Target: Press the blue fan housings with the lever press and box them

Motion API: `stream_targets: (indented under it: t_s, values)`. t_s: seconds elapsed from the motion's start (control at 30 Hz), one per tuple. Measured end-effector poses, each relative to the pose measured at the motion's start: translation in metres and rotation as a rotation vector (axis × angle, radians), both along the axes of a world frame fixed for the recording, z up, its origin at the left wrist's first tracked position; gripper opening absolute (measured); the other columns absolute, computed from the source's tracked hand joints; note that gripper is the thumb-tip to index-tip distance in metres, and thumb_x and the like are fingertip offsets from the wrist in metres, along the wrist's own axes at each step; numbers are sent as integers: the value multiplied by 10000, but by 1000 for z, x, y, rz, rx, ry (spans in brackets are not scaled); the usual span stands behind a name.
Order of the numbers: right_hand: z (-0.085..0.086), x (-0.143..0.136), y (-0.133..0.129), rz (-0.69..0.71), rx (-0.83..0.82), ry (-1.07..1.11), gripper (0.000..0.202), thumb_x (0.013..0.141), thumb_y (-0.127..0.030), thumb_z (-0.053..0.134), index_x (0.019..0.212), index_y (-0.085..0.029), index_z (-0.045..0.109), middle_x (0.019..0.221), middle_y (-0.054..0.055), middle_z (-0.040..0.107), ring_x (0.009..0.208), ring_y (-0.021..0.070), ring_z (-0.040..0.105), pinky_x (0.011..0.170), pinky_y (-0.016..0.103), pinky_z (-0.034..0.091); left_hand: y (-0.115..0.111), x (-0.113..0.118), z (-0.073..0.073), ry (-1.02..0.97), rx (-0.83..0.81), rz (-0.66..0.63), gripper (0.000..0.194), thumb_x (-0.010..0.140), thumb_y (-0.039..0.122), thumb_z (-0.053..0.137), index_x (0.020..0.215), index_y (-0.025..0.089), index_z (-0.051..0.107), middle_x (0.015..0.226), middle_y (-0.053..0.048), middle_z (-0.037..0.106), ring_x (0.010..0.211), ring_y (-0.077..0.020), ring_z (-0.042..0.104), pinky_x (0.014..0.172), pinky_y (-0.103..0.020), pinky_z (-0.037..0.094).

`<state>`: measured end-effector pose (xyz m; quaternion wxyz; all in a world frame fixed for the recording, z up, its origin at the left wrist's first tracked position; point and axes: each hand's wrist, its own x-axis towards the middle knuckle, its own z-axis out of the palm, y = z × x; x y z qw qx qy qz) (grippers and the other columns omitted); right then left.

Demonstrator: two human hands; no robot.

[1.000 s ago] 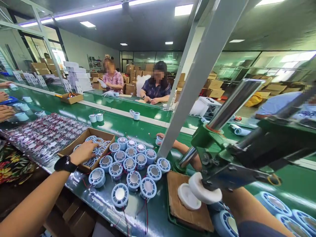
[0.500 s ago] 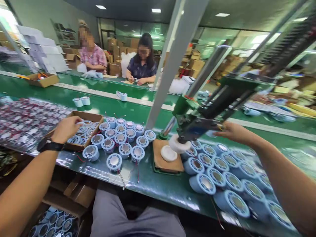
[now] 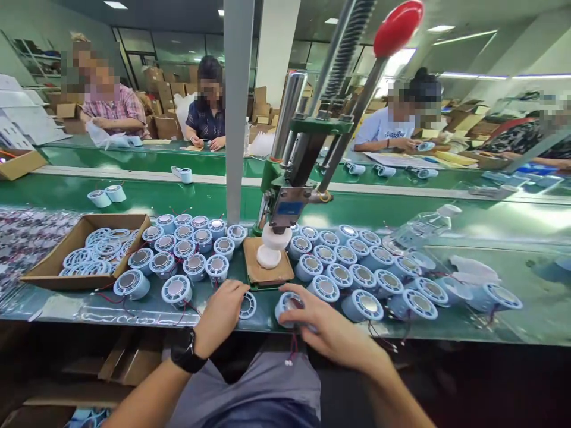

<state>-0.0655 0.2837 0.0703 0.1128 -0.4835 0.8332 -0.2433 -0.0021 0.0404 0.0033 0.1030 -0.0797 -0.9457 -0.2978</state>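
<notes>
My left hand point(image 3: 223, 310) wears a dark wristband and pinches a light-blue slotted plastic ring point(image 3: 250, 305) at the table's front edge. To its right, my right hand point(image 3: 328, 324) has thumb and fingers around a light-blue round motor housing point(image 3: 285, 304) with a metal disc on top. Red wires with white plugs hang from that housing over the edge. Just behind both hands stands a green hand press point(image 3: 294, 172) with a red lever knob point(image 3: 398, 28). Its white round pad point(image 3: 269, 257) sits on a brown-covered base point(image 3: 254, 276), under a white press head point(image 3: 276, 238).
A cardboard box point(image 3: 33, 278) of blue rings stands at the left. Rows of motor housings point(image 3: 194, 264) fill the table left of the press, and more housings point(image 3: 363, 276) the right. A plastic bottle point(image 3: 422, 229) lies behind them. Several co-workers sit across the green conveyor point(image 3: 191, 199).
My left hand has come from the ring box to the front of the press with a ring. My right hand has left the press's far side and now holds a housing. The view has turned right.
</notes>
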Motion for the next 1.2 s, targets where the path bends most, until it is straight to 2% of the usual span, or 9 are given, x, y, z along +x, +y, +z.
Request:
stream_targets:
  t_s: [0.1, 0.2, 0.3, 0.37, 0.53, 0.67, 0.8, 0.97, 1.2]
  values:
    - [-34, 1, -10, -74, -132, -66, 560, 656, 11, 369, 980, -245, 748, 1496, 32, 398, 1408, 236, 412, 1173, 473, 385, -7, -3, -12, 43, 8, 64, 389, 963, 121, 357, 1198, 180, 661, 1233, -117, 648, 1146, -244, 583, 1026, -460, 500]
    - [-59, 8, -11, -151, -320, -140, 562, 697, 1, 368, 1046, -254, 727, 1539, 21, 337, 1457, 227, 337, 1197, 485, 343, -12, 8, -6, -12, 30, 42, 375, 955, 193, 448, 1293, 197, 610, 1327, -110, 606, 1248, -261, 521, 1094, -493, 448]
    - [-76, 15, -14, -266, -493, -145, 500, 817, -119, 510, 1284, -268, 612, 1530, 85, 349, 1419, 246, 397, 1155, 459, 411, -10, 16, 0, -89, -18, -25, 537, 873, 172, 545, 1407, 216, 510, 1466, -102, 499, 1374, -288, 395, 1154, -526, 375]
    - [-84, 18, -19, -347, -570, -109, 511, 840, -187, 585, 1346, -251, 545, 1468, 120, 423, 1354, 239, 477, 1111, 412, 465, -7, 17, 0, -109, -38, -37, 618, 854, 150, 538, 1459, 220, 440, 1476, -105, 481, 1389, -285, 373, 1165, -525, 357]
    - [-93, 14, -23, -395, -635, -2, 497, 848, -153, 598, 1331, -241, 522, 1334, 98, 553, 1271, 192, 557, 1058, 319, 510, -7, 13, -4, -90, -91, 73, 852, 792, 305, 711, 1537, 202, 310, 1464, -151, 462, 1366, -346, 397, 1151, -571, 347]
    - [-96, 16, -24, -448, -655, 50, 497, 837, -177, 634, 1322, -213, 531, 1296, 93, 596, 1229, 197, 592, 1037, 322, 530, -10, 16, -5, -80, -8, 31, 644, 858, 275, 647, 1464, 232, 432, 1450, -117, 522, 1367, -304, 443, 1143, -510, 391]
    - [-101, 25, -45, -539, -658, 63, 547, 820, -186, 654, 1350, -182, 519, 1264, 95, 636, 1161, 197, 641, 1004, 312, 554, 1, 20, 5, 1, 222, 210, 650, 873, 308, 666, 1458, 241, 389, 1351, -97, 614, 1206, -252, 608, 1053, -429, 495]
    - [-104, 31, -76, -496, -715, 91, 663, 759, -84, 558, 1410, -185, 478, 1279, 90, 637, 1172, 185, 644, 999, 297, 561, 24, 15, 23, 5, 146, 167, 725, 772, 141, 714, 1427, 260, 427, 1311, -53, 635, 1207, -243, 595, 1072, -418, 477]
    - [-114, 32, -78, -513, -713, 55, 733, 785, -104, 584, 1481, -200, 378, 1316, 88, 620, 1189, 187, 639, 1014, 329, 557, 29, 10, 29, -71, 184, 186, 714, 752, 78, 675, 1408, 261, 458, 1306, -40, 626, 1223, -234, 558, 1084, -418, 460]
